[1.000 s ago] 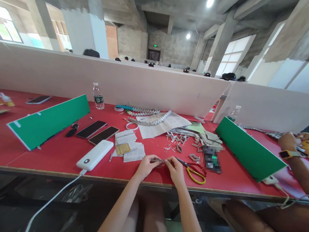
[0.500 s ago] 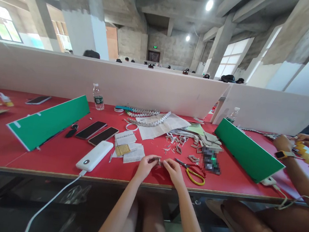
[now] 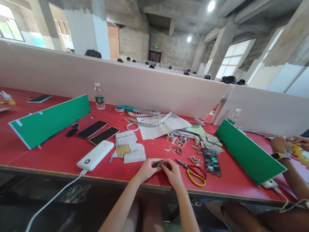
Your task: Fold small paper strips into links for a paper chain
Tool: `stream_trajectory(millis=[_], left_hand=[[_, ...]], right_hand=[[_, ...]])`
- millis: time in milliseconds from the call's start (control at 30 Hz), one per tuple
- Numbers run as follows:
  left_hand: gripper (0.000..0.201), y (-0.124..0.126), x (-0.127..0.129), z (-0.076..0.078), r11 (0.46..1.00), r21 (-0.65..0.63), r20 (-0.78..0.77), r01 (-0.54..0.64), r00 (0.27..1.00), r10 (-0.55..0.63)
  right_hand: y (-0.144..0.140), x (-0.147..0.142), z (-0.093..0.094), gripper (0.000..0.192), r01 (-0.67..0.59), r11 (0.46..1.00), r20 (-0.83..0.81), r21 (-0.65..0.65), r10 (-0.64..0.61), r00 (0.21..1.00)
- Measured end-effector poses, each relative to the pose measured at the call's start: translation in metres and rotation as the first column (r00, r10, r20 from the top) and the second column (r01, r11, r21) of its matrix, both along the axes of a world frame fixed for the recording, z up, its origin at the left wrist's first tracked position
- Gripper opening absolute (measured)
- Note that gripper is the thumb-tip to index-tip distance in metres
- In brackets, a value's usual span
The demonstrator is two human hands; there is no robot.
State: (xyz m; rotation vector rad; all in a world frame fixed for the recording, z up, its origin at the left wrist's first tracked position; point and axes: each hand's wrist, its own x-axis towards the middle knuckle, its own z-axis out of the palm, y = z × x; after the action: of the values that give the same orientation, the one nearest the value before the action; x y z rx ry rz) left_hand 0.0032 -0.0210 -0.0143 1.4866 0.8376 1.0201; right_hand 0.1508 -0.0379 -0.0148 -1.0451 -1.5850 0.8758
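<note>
My left hand [image 3: 147,169] and my right hand [image 3: 171,171] meet close to the table's front edge, fingertips pinched together. Between them is a small folded paper strip [image 3: 159,164], mostly hidden by the fingers. Just right of my right hand lie scissors [image 3: 196,178] with red and yellow handles. Several folded paper pieces [image 3: 179,150] and white scraps are scattered beyond the hands. To the left of them rest cut newspaper pieces [image 3: 135,154]. Farther back, a zigzag folded-paper chain [image 3: 157,124] curves over a newspaper sheet [image 3: 152,132].
On the left are a white power bank [image 3: 95,156] with a cable, two phones [image 3: 104,136] and a green divider [image 3: 50,121]. A second green divider [image 3: 250,153] stands right, with a co-worker's hands [image 3: 282,144] beyond it. A water bottle [image 3: 99,99] stands near the white partition [image 3: 135,84].
My hands have drawn closer together, and the fingers now cover more of the folded paper strip. The view has shifted slightly. Objects on the table have stayed put.
</note>
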Motion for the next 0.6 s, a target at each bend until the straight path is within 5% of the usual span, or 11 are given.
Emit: stream_trajectory(millis=[300,600], left_hand=[[0.044,0.0019,0.0016,-0.0048,0.996,-0.045,0.08,-0.072,0.994,0.076],[0.045,0.0,0.0037,-0.0041,0.999,0.008,0.07,-0.047,0.996,0.047]], right_hand=[[0.0025,0.0026,-0.0042,0.027,0.089,0.994,-0.028,0.064,-0.087,0.996],[-0.001,0.0003,-0.0005,0.009,0.1,0.985,0.061,0.137,-0.109,0.992]])
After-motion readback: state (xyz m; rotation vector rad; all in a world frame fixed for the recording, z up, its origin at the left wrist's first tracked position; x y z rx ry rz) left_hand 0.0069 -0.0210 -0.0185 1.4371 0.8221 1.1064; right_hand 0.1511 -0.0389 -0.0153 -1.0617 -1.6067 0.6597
